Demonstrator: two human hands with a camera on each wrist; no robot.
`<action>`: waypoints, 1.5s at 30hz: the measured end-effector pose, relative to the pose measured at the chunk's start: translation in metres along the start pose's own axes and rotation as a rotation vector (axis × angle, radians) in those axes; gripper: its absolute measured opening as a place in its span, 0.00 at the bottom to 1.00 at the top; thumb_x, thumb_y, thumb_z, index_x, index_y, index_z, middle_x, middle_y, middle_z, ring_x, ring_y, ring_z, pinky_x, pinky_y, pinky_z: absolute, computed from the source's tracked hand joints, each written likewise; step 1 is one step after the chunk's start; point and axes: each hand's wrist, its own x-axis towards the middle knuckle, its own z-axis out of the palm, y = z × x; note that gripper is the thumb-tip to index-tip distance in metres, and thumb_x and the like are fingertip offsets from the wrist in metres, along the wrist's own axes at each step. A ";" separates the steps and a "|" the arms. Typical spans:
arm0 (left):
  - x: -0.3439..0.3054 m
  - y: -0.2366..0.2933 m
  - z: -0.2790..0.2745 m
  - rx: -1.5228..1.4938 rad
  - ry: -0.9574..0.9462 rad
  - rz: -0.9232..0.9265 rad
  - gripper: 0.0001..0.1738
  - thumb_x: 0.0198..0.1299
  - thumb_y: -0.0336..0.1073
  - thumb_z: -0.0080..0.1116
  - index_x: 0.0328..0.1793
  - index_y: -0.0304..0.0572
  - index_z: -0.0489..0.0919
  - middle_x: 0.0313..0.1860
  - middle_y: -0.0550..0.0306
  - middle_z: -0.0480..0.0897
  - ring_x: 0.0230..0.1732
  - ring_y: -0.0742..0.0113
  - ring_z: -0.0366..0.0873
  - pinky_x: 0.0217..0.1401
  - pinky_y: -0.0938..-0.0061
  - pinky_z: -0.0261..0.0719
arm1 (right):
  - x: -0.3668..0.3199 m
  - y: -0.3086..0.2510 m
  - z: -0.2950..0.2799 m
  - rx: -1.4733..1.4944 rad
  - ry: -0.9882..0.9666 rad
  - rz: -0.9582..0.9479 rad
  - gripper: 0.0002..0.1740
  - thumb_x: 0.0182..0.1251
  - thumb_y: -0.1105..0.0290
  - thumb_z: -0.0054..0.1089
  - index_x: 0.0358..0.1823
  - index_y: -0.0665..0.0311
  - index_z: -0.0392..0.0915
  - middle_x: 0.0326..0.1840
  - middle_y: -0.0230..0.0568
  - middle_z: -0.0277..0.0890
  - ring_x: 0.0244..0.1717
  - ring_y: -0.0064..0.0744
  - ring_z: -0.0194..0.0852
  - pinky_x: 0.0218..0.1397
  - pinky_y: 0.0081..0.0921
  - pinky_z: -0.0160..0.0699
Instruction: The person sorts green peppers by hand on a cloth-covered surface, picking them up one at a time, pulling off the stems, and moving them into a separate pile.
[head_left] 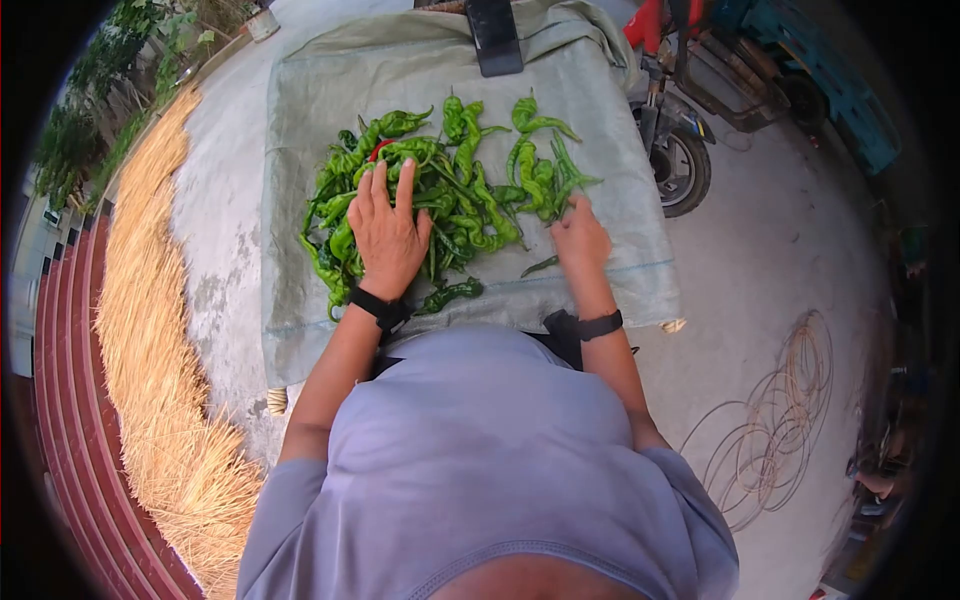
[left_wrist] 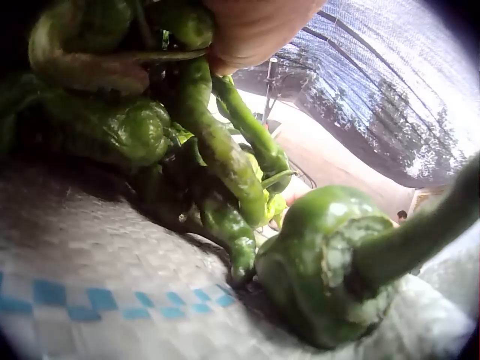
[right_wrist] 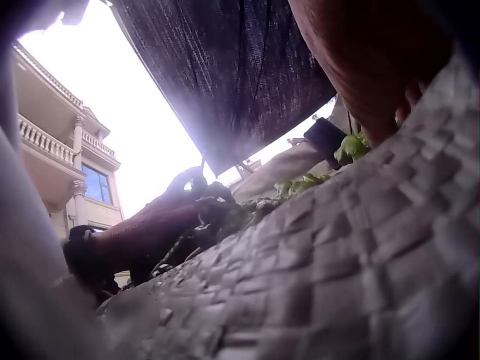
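Observation:
My left hand (head_left: 388, 235) rests on a heaped pile of long, wrinkled green peppers (head_left: 340, 165), fingers extended and spread. A bit of red pepper (head_left: 380, 150) shows just beyond its fingertips. In the left wrist view, part of that hand (left_wrist: 259, 30) is over the peppers, and a thick-stemmed green pepper (left_wrist: 322, 262) lies close to the camera. Right of the pile, my slightly blurred right hand (head_left: 582, 240) has curled fingers pinching the end of a slim green pepper (head_left: 565, 165). The right wrist view shows this hand (right_wrist: 367, 67) low over the woven sheet.
A pale woven sheet (head_left: 620, 220) covers the work surface. Several peppers lie spread right of the pile, and a small one (head_left: 540, 266) sits near my right hand. A dark phone-like slab (head_left: 493, 38) lies at the far edge. Beyond are a wheeled vehicle (head_left: 680, 170) and coiled wire (head_left: 775, 430).

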 end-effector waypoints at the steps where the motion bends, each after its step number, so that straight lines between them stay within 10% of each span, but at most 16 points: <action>1: 0.000 0.000 0.000 0.000 -0.001 -0.002 0.43 0.56 0.39 0.64 0.80 0.53 0.62 0.74 0.45 0.65 0.75 0.45 0.59 0.73 0.51 0.56 | -0.001 0.000 -0.001 0.040 0.017 0.038 0.28 0.57 0.62 0.69 0.58 0.59 0.70 0.41 0.38 0.82 0.43 0.42 0.83 0.46 0.41 0.76; 15: 0.002 0.006 -0.013 -0.177 0.119 0.043 0.39 0.53 0.36 0.66 0.74 0.51 0.70 0.73 0.47 0.67 0.74 0.44 0.60 0.73 0.51 0.57 | -0.014 -0.019 -0.067 1.401 -0.182 -0.117 0.13 0.66 0.78 0.59 0.52 0.63 0.77 0.37 0.28 0.75 0.33 0.15 0.69 0.38 0.15 0.69; 21: 0.018 0.054 -0.038 -0.820 -0.096 0.112 0.32 0.54 0.26 0.64 0.68 0.45 0.74 0.65 0.42 0.71 0.56 0.48 0.77 0.53 0.61 0.79 | -0.044 -0.055 -0.082 1.315 -0.525 -0.267 0.12 0.68 0.75 0.61 0.52 0.62 0.76 0.40 0.27 0.76 0.37 0.14 0.71 0.40 0.15 0.71; 27: 0.010 0.045 -0.024 -0.673 -0.153 0.162 0.33 0.51 0.16 0.56 0.65 0.49 0.77 0.63 0.38 0.71 0.52 0.47 0.78 0.51 0.62 0.80 | -0.048 -0.055 -0.075 1.120 -0.795 -0.287 0.12 0.70 0.71 0.61 0.52 0.64 0.76 0.41 0.27 0.77 0.39 0.16 0.73 0.40 0.17 0.75; 39: 0.020 0.015 -0.026 -0.322 0.103 0.060 0.33 0.49 0.12 0.50 0.60 0.51 0.82 0.59 0.44 0.76 0.60 0.47 0.72 0.62 0.58 0.69 | -0.033 0.008 -0.064 -0.012 -0.278 -0.406 0.14 0.53 0.74 0.66 0.43 0.58 0.78 0.41 0.40 0.78 0.43 0.42 0.80 0.46 0.34 0.77; 45: 0.013 -0.011 -0.007 -0.084 0.065 0.022 0.38 0.50 0.20 0.57 0.70 0.58 0.75 0.64 0.44 0.72 0.63 0.45 0.69 0.64 0.53 0.65 | -0.033 0.011 -0.049 -0.036 -0.306 -0.395 0.13 0.52 0.74 0.67 0.39 0.58 0.76 0.40 0.40 0.77 0.46 0.45 0.80 0.46 0.38 0.76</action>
